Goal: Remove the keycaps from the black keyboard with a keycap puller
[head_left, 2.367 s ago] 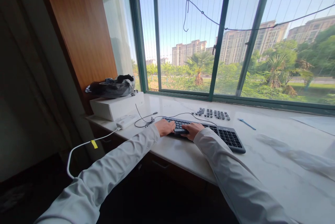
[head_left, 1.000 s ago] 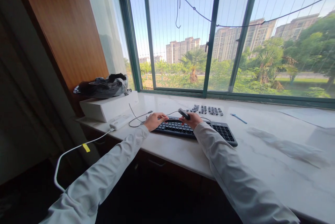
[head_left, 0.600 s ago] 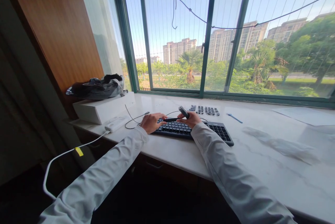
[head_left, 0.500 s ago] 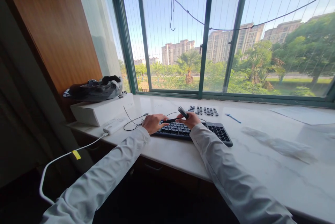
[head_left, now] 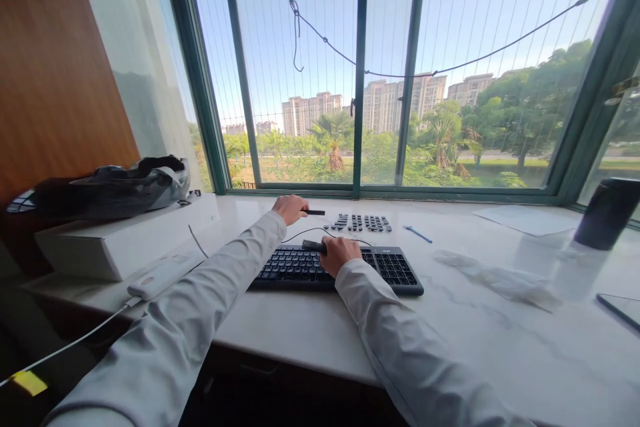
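Note:
My left hand [head_left: 291, 210] is closed on a long black keycap [head_left: 315, 212] shaped like a space bar, held over the worktop behind the keyboard. Its free end points right. My right hand [head_left: 341, 255] is wrapped round a short dark brush-like tool [head_left: 313, 246], whose end sticks out to the left above the keys. Beneath that hand lies a black keyboard [head_left: 290, 266], part of it hidden by the hand and sleeves. Several loose keycaps [head_left: 370, 223] are laid out in groups behind the keyboard.
A blue stick-like tool [head_left: 418, 234] and a clear plastic bag [head_left: 500, 277] lie to the right. Farther right stand a dark cylinder [head_left: 607, 214] and paper [head_left: 523, 220]. At left are a white box [head_left: 83, 247] with a dark bag on it and a white power strip [head_left: 163, 275].
My hands have moved apart: the left went back beyond the keyboard with the long keycap, while the right lowered its tool over the keys. The camera view has turned to the right.

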Tool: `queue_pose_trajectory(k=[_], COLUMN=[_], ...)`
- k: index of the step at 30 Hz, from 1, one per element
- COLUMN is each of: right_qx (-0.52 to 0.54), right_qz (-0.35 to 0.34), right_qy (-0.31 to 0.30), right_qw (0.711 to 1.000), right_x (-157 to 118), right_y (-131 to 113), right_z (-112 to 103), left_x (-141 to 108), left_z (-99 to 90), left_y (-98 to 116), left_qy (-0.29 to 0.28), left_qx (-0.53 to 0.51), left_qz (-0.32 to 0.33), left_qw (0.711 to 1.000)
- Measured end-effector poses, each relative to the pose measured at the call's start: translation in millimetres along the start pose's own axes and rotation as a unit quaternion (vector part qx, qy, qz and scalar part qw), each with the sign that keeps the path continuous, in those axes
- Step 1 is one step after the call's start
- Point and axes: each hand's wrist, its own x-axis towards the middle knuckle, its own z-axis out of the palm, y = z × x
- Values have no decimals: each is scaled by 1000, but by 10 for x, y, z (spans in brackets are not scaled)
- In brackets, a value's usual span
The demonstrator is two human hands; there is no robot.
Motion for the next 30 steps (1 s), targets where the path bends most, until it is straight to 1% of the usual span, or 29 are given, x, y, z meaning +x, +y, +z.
queue_pose_trajectory(k=[3,5,7,10,13,17,25,30], right_qx=[-6,-2,0,1,8,26,28,31], right_qz=[-83,-122,-138,-145,-144,-141,-149,-150], right_qy=[2,3,3,3,2,-2,-6,-2], right_qw=[996,993,990,989,990,990,988,988], right_x=[-29,-42,-49,-50,-46,-45,-58,-55], right_y=[-198,-286,-330,-340,-329,-336,-359,-359], right_z=[41,68,91,113,120,119,120,119], left_x=[294,411,473,503,509,521,513,519], left_z=[182,320,464,660,792,849,822,837], left_y=[-118,-196,-267,-347,-393,-406,-314,-319], left_qy=[-40,-73,-102,-138,-165,-175,-180,-181], left_qx=[-2,-7,-11,-17,-26,-32,-32,-21], left_qz=[-16,-17,-14,-18,-28,-27,-19,-20], left_qw=[999,997,995,990,986,984,983,983])
